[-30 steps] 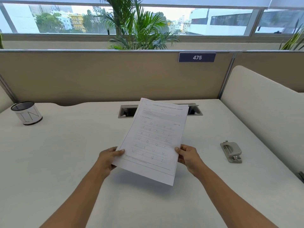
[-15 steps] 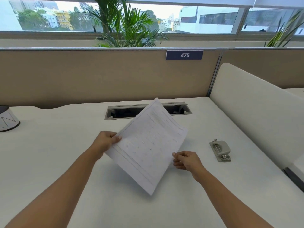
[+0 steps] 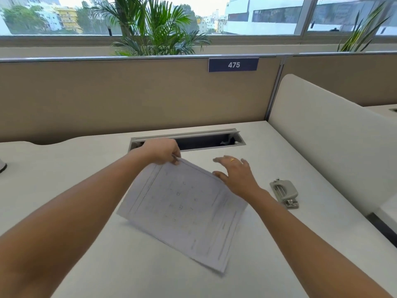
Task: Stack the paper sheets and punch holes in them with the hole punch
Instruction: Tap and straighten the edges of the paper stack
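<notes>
The paper sheets (image 3: pixel 184 211), white with faint printed lines, hang turned sideways and tilted just above the white desk (image 3: pixel 64 190) in the middle of the view. My left hand (image 3: pixel 163 152) pinches their far corner. My right hand (image 3: pixel 236 173) hovers by the sheets' right edge with its fingers spread, the thumb near the paper, holding nothing. The grey hole punch (image 3: pixel 284 193) lies on the desk to the right of my right hand, untouched.
A cable slot (image 3: pixel 206 140) opens in the desk behind my hands. A beige partition with a "475" sign (image 3: pixel 233 65) closes off the back, and a cream divider (image 3: pixel 326 143) runs along the right. A cup's edge (image 3: pixel 2 166) shows at far left.
The sheets have turned from upright to sideways and dropped lower. My left hand went forward to the far corner. My right hand let go and opened.
</notes>
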A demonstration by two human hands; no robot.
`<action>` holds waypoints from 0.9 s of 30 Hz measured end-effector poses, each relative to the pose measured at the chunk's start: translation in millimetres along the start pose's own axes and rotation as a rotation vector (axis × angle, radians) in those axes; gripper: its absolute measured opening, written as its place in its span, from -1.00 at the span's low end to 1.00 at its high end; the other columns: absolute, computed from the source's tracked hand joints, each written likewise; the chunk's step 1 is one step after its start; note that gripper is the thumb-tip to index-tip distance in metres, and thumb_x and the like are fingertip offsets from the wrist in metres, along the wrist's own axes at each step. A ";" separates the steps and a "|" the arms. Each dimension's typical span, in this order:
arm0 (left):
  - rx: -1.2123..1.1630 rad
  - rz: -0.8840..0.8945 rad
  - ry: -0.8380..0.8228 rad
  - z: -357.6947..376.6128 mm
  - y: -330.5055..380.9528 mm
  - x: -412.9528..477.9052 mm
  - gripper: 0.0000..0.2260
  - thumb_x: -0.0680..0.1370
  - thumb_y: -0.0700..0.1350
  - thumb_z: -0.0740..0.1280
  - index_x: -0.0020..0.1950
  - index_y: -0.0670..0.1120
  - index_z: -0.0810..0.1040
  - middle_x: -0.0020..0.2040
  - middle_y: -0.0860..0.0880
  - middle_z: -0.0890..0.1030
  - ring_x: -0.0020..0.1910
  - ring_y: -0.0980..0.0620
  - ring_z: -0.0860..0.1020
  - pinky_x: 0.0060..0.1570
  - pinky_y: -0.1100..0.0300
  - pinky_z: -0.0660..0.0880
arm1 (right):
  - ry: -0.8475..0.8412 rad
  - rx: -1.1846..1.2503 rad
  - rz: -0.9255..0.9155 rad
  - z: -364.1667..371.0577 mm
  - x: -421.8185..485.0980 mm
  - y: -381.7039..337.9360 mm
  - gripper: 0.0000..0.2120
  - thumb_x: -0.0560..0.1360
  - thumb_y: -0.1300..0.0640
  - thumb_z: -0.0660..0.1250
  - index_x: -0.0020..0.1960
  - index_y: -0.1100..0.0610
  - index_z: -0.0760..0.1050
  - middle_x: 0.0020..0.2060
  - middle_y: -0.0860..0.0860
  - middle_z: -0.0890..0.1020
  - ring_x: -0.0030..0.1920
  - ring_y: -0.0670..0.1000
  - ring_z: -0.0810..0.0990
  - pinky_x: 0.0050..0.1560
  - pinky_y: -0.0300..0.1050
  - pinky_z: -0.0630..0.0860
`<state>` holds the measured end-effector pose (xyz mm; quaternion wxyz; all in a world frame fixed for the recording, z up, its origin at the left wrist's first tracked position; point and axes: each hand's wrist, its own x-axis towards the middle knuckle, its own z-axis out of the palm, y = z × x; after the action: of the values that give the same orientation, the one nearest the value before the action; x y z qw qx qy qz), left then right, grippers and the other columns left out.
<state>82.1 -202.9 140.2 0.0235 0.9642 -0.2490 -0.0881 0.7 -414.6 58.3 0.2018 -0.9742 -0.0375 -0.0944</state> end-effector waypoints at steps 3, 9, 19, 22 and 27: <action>0.120 0.085 0.083 4.8 15.4 15.0 -0.79 0.49 0.00 0.36 0.10 0.02 0.60 0.08 0.02 0.63 0.07 -0.03 0.54 -0.16 0.18 0.37 | -0.141 0.237 0.088 5.6 -1.1 2.1 -0.69 0.55 -0.03 0.20 0.21 0.08 0.51 0.16 0.03 0.60 0.08 0.02 0.55 0.06 -0.12 0.44; 0.280 0.184 0.129 15.7 35.4 37.8 -0.77 0.52 -0.03 0.32 0.16 0.00 0.57 0.09 0.03 0.63 0.05 -0.02 0.56 -0.12 0.16 0.43 | -0.101 0.450 0.198 17.3 -15.5 7.4 -0.78 0.56 0.09 0.21 0.10 0.13 0.56 -0.07 0.02 0.63 -0.08 0.04 0.60 -0.02 -0.07 0.56; -0.155 0.074 0.710 47.6 35.3 32.6 -0.30 0.40 -0.03 0.44 0.47 -0.01 0.20 0.51 -0.04 0.20 0.52 -0.04 0.06 0.44 -0.16 -0.08 | 0.099 0.668 0.382 24.8 -21.3 25.8 -0.82 0.54 0.21 0.24 0.04 0.20 0.60 -0.15 0.07 0.64 -0.15 -0.01 0.57 -0.19 -0.35 0.45; -0.555 -0.160 0.770 72.6 26.8 21.8 -0.22 0.40 -0.06 0.47 0.49 -0.12 0.12 0.51 -0.12 0.15 0.51 -0.08 0.06 0.47 -0.06 0.03 | 0.145 0.790 0.459 27.2 -23.2 34.4 -0.81 0.53 0.21 0.26 0.07 0.21 0.59 -0.07 0.11 0.67 -0.08 0.01 0.59 -0.05 -0.26 0.51; -1.304 -0.521 0.445 112.2 15.9 8.4 -0.18 0.40 -0.02 0.46 0.50 -0.05 0.04 0.48 -0.16 0.24 0.42 -0.16 0.27 0.36 -0.08 0.26 | 0.176 1.015 0.574 31.1 -27.4 48.7 -0.73 0.52 0.21 0.28 0.20 0.26 0.52 0.09 0.15 0.63 0.12 0.11 0.59 0.25 0.05 0.48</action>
<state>61.3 -221.0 29.9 0.6205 0.7772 0.1019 -0.0235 -15.5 -447.7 6.0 0.6627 -0.7152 0.2042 -0.0870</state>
